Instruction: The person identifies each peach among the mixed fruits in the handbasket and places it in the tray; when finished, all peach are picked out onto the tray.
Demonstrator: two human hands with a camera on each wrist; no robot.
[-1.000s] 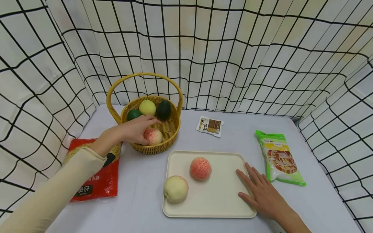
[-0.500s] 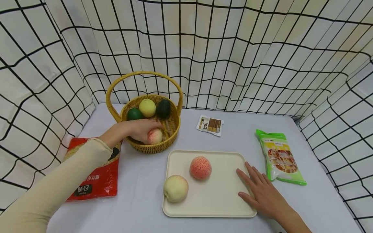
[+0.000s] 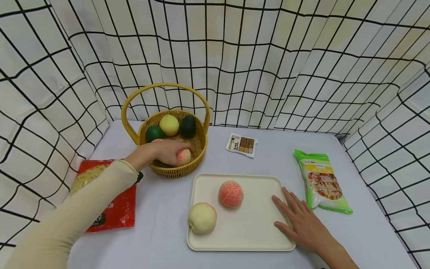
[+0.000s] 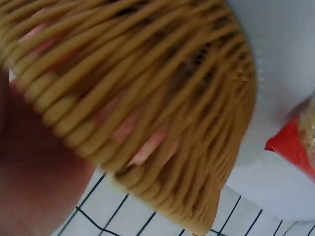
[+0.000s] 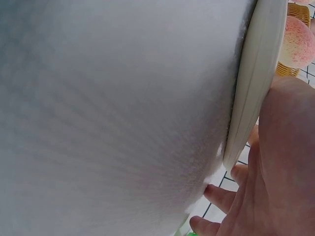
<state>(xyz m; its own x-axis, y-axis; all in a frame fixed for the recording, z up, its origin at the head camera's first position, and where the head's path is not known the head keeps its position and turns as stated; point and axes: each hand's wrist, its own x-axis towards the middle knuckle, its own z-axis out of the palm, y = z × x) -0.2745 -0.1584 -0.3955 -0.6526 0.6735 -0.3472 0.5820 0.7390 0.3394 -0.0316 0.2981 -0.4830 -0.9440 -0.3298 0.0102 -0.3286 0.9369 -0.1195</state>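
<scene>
"What am I working on?"
"A white table, with white walls hung with black netting."
"And my hands?"
"Your left hand is inside the basket, its thumb and fingers curled round a peach. Your right hand touches the tray at its right edge, fingers spread."
"What's around them?"
"On the left, your sleeve covers part of a red bag. Behind your left hand, inside the basket, sit a green fruit, a yellow fruit and an avocado; the handle arches above. On the tray lie a pale fruit and a redder peach. Beyond it is a small packet; a green bag lies farthest right."
</scene>
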